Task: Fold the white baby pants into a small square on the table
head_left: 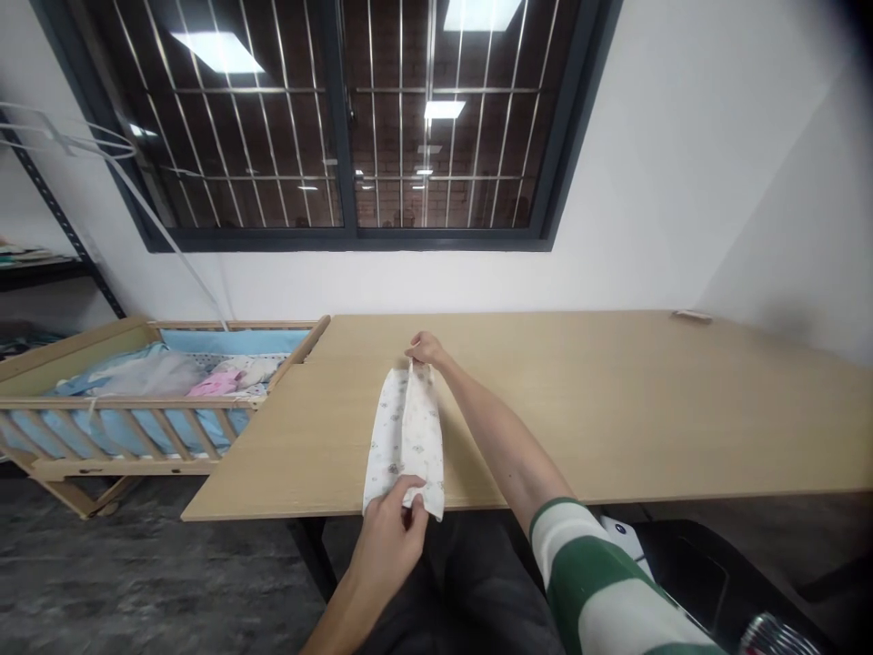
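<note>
A white cloth with a small dark print (419, 428) is stretched lengthwise over the near part of the table, with a fold running along it. Its near end hangs at the table's front edge, where my left hand (396, 526) pinches it between thumb and fingers. At the far end, my right hand (424, 348) grips the cloth with closed fingers. What kind of cloth item it is cannot be made out.
The wooden table (614, 400) reaches to the wall and far right, with a small flat object (691, 316) near its back edge. On the left stands a wooden crib (156, 405) with blue lining and cloths inside. A black chair (709, 573) is at lower right.
</note>
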`<act>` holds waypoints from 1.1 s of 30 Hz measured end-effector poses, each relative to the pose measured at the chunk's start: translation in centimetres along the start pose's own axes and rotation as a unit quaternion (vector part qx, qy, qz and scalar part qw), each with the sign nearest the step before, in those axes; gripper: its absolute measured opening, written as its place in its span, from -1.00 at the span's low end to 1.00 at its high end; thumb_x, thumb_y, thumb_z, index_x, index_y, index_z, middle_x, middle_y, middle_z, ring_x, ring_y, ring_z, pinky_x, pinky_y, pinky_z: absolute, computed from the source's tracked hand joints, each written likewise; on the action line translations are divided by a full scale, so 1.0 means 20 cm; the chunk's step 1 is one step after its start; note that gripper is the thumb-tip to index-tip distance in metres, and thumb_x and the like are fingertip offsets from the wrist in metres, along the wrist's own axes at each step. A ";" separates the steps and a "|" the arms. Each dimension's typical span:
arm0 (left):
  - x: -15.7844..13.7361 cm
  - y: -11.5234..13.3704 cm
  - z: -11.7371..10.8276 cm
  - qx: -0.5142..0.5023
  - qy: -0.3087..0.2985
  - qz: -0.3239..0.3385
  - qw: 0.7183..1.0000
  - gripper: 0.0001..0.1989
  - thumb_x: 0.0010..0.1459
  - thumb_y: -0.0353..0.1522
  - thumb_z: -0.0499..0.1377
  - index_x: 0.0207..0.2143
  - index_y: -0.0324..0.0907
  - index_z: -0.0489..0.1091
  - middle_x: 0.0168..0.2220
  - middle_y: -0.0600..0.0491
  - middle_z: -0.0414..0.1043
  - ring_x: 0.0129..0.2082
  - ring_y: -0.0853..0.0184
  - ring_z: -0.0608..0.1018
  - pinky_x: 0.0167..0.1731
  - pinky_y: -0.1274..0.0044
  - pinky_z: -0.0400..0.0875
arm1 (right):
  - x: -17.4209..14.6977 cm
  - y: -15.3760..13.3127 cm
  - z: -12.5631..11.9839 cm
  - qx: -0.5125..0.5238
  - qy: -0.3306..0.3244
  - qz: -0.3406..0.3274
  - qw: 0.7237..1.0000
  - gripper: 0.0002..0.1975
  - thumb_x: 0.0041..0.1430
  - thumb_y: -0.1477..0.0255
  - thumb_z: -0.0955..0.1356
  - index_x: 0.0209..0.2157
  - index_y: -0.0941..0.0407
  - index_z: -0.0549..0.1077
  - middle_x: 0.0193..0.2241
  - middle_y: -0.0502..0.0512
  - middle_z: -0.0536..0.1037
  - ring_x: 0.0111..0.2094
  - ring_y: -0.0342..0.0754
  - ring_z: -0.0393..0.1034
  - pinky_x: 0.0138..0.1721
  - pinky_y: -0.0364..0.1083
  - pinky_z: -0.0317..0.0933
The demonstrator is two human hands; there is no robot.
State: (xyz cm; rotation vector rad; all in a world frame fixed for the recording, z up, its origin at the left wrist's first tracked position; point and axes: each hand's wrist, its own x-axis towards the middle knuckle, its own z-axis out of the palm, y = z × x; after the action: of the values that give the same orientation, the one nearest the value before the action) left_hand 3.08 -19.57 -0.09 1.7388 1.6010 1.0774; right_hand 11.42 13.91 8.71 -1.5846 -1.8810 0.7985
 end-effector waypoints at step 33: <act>-0.19 -0.18 0.21 0.404 0.164 0.148 0.888 -0.49 0.29 -0.19 0.09 0.14 -0.35 0.41 0.16 -0.34 0.41 0.23 -0.14 0.39 0.22 0.06 0.27 | -1.15 0.11 0.21 -0.094 -0.351 -0.432 0.825 -0.42 0.49 0.15 0.12 0.43 0.01 0.08 0.43 0.08 0.04 0.45 -0.02 -0.17 0.42 -0.01 -0.26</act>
State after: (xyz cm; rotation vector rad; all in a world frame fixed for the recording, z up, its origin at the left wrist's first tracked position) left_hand 4.63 -22.23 -6.06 2.5005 2.2668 0.9271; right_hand 13.34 -8.82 3.45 -0.3216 -2.9063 0.8131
